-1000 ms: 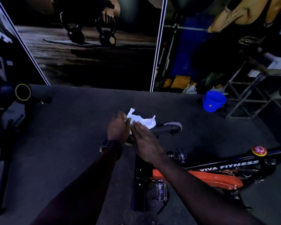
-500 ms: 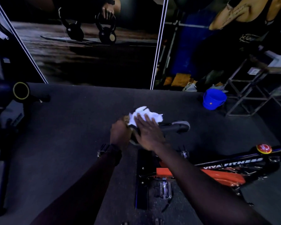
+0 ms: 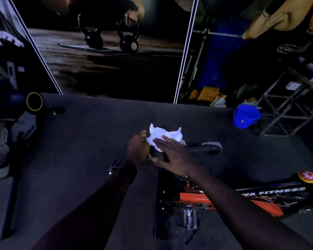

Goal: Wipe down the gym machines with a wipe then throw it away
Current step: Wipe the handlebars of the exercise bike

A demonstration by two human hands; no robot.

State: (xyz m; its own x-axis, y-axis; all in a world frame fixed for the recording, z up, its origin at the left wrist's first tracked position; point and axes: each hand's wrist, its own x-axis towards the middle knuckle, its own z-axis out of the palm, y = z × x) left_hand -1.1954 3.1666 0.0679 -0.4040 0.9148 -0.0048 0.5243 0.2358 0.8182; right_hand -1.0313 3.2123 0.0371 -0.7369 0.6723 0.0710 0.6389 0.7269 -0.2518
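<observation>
We press the white wipe (image 3: 163, 135) onto the bike handlebar (image 3: 202, 147) with the flat, straight-fingered right hand (image 3: 172, 155). The left hand (image 3: 137, 148) curls round the bar's near end, steadying it. The bar's long axis runs left to right, toward the blue bucket (image 3: 246, 115). The right hand sits over the wipe, so it likely strokes rightward along the bar.

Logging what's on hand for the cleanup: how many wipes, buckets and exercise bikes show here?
White wipe: 1
Blue bucket: 1
Exercise bike: 1
Total: 3
</observation>
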